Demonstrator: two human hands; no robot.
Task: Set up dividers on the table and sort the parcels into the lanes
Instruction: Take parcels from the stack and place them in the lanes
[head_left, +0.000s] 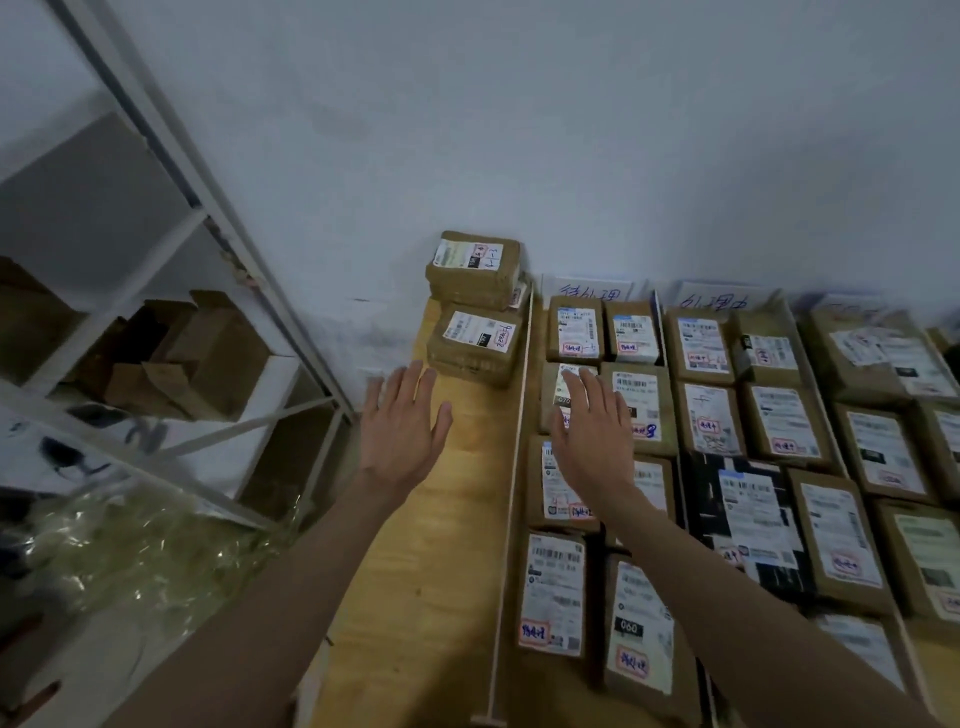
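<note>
Parcels are lying in lanes on the wooden bench (415, 597), and the white divider (511, 467) is standing upright as the landmark. Left of the divider, two stacks of brown parcels (475, 306) are sitting at the far end, against the wall. Just right of the divider, a lane of labelled parcels (553, 592) is running in two columns. Further right, past a second divider (661, 332), more parcels (769, 426) are filling the next lanes. The left hand (402, 434) is hovering left of the divider, fingers straight and spread, holding nothing. The right hand (592, 436) is reaching right of the divider, fingers straight over one parcel (553, 389); whether it is touching, I cannot tell.
</note>
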